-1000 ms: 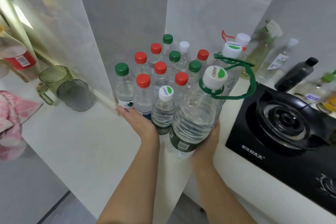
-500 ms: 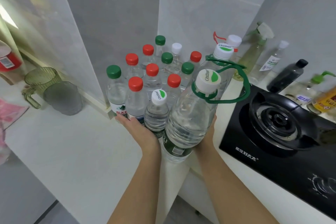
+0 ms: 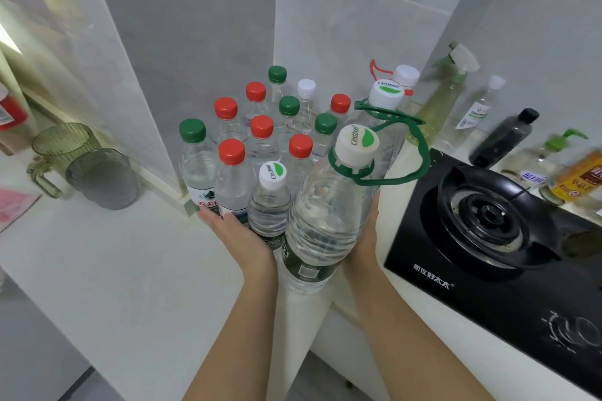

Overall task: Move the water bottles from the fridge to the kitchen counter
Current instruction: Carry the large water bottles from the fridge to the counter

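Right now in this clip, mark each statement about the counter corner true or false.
1. The large bottle with the green carry loop is held between both hands. True: the left hand and right hand flank it.
2. Every small bottle cap is red. False: there are red, green and white caps.
3. A black gas stove sits to the right of the bottles. True.
4. The two mugs stand on the stove. False: they stand on the counter at the left.
5. A lit flame shows on the burner. False: no flame is visible.
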A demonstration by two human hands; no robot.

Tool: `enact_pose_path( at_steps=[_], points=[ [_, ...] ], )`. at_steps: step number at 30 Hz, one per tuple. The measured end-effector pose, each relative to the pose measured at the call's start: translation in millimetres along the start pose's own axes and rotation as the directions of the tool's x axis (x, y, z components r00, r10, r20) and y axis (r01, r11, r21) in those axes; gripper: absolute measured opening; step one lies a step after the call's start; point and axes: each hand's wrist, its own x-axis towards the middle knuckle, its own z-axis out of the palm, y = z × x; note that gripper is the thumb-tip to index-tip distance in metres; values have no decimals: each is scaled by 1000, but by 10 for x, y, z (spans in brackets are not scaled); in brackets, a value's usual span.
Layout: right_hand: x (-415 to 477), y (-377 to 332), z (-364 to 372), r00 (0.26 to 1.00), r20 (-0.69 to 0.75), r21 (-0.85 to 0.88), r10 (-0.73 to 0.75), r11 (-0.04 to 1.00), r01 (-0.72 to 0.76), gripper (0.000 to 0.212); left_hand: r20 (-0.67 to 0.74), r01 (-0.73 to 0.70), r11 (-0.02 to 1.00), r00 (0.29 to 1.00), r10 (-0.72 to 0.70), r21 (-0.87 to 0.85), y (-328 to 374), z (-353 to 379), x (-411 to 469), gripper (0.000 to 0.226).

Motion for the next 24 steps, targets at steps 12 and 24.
enact_pose_path(
  at_steps=[12,24],
  points=[
    [42,-57,-56,995,86,3,52,999,-53,71,-57,263,962,962,-268,-75,22,-13,-552,48],
    [130,59,-40,990,94,77,106,990,-114,70,-108,251,958,958,-267,-140,64,51,-505,32]
  ],
)
